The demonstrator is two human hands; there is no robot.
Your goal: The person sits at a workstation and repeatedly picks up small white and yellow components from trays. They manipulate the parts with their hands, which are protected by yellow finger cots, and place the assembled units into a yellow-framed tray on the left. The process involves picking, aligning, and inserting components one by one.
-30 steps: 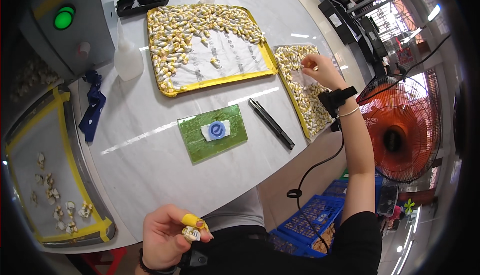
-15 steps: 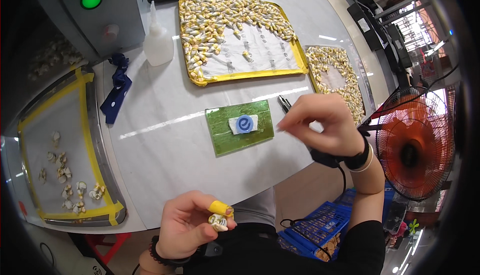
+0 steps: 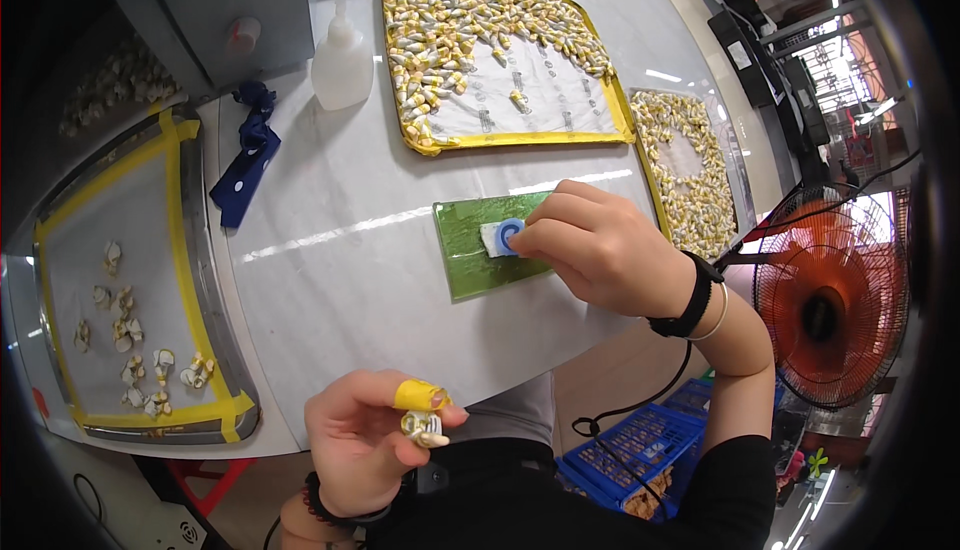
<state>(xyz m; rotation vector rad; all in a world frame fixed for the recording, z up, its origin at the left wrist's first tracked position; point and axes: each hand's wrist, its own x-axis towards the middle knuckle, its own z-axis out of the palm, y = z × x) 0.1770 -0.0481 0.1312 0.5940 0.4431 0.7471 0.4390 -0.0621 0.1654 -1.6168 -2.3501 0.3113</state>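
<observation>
The left hand [image 3: 355, 440], at seven o'clock in my feed, has its thumb and fingers closed on a small white cluster [image 3: 425, 428], held near the body, I'd judge to keep it steady and its ridged side in sight. A yellow wrap [image 3: 418, 396] covers the index finger just above it, to my mind as protection. Reading rightward, near the clock's centre, I have a green plate [image 3: 465, 275] lying flat, probably as a firm base within easy reach. A white block [image 3: 489, 240] rests on it, and at twelve o'clock a large tray [image 3: 520, 140] carries loose pieces [image 3: 570, 40]; I take its yellow edging as a guard for the border. On the block sits a blue disc [image 3: 509, 230], apparently raised so fingers can get at it. The right hand [image 3: 600, 250], toward three o'clock, brings its drawn-in fingertips right to that disc; I cannot tell whether they meet or pinch anything. Beyond, at two o'clock, a narrow tray [image 3: 657, 195] bears more pieces, set beside the right arm presumably for short reaches.
</observation>
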